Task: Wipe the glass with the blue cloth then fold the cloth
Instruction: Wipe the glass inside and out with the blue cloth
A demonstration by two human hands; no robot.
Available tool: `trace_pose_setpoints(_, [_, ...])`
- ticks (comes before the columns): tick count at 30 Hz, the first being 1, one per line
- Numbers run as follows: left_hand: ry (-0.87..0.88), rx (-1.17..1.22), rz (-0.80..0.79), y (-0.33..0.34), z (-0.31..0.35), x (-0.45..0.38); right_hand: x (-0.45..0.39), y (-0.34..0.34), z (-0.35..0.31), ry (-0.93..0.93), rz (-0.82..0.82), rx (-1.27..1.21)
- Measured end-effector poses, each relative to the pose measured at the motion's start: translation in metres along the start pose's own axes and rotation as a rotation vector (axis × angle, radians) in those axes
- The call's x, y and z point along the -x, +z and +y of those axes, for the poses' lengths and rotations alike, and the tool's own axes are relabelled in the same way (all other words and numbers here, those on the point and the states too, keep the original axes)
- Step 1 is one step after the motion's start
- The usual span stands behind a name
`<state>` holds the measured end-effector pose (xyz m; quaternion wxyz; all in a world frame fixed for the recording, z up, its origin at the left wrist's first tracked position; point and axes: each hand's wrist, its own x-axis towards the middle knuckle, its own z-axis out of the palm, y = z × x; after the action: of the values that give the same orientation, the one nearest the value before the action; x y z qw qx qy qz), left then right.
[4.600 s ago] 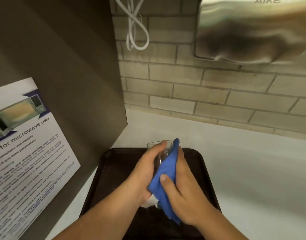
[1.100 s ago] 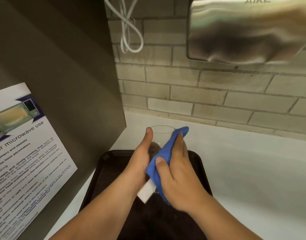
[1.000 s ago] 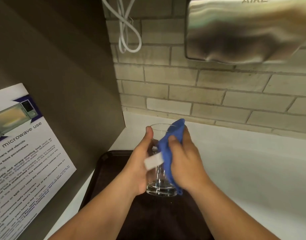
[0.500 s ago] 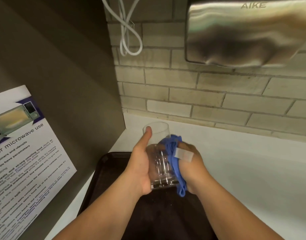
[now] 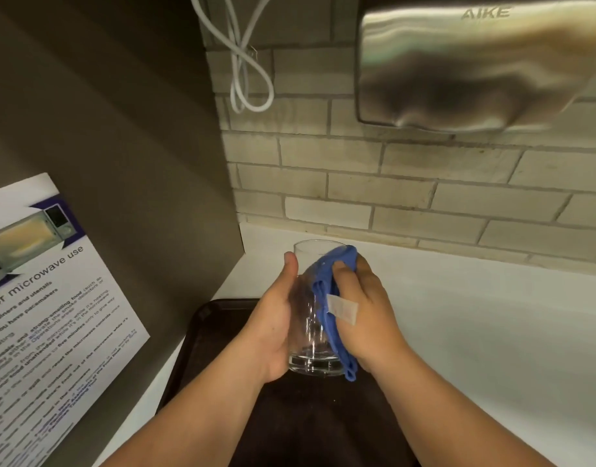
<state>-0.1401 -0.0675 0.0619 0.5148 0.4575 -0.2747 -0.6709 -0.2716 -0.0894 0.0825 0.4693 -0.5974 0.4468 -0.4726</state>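
The wiping step is under way. The left hand (image 5: pixel 273 332) wraps closed around the clear drinking glass (image 5: pixel 311 318), held above the dark tray's (image 5: pixel 202 335) far edge. The right hand (image 5: pixel 367 318) clasps the bunched blue cloth (image 5: pixel 330 294) against the glass's right side. Folding remains undone.

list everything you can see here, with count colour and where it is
glass: 1, clear, held upright above the far end of the tray
cloth: 1, blue with a white tag, pressed against the right side of the glass
tray: 1, dark brown, on the counter under the hands
counter: 1, white, along the brick wall
brick wall: 1, pale grey, behind the counter
hand dryer: 1, brushed steel, on the wall at upper right
cable: 1, white, looped on the wall at top
microwave notice: 1, white and purple, on the brown panel at left
left hand: 1, gripping the glass
right hand: 1, holding the cloth to the glass
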Motion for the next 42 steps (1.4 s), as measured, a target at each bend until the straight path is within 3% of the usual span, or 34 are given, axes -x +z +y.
trace_pose_setpoints(6, [0.055, 0.057, -0.023, 0.011, -0.004, 0.004, 0.002, 0.008, 0.008, -0.100, 0.019, 0.103])
trace_pose_setpoints(12, [0.029, 0.211, 0.074, 0.001, 0.007, -0.004, 0.012, -0.010, 0.022, 0.210, -0.140, -0.097])
trace_pose_setpoints(16, [0.095, 0.125, 0.032, 0.003, 0.010, -0.005, 0.046, 0.001, 0.023, -0.150, -0.240, 0.196])
trace_pose_setpoints(20, [0.131, 0.088, -0.108, 0.005, 0.006, -0.001, 0.029, 0.008, -0.001, -0.268, -0.034, 0.203])
trace_pose_setpoints(24, [0.127, 0.080, -0.089, 0.005, 0.005, 0.004, 0.000, -0.003, -0.011, -0.036, 0.019, 0.007])
trace_pose_setpoints(27, [0.110, -0.001, 0.022, 0.007, 0.009, 0.004, 0.004, 0.001, -0.004, -0.101, 0.066, 0.102])
trace_pose_setpoints(31, [0.036, 0.027, 0.014, 0.012, 0.006, 0.007, 0.007, 0.010, 0.002, -0.153, 0.065, 0.195])
trace_pose_setpoints(36, [0.010, 0.158, -0.013, 0.009, 0.010, 0.005, 0.003, -0.005, 0.006, 0.085, -0.040, -0.097])
trace_pose_setpoints(39, [-0.005, 0.150, 0.064, 0.002, 0.007, -0.003, 0.026, -0.009, 0.015, -0.106, -0.154, 0.202])
trace_pose_setpoints(42, [0.023, 0.077, 0.096, -0.001, 0.004, -0.006, 0.043, 0.006, 0.013, -0.181, -0.117, 0.372])
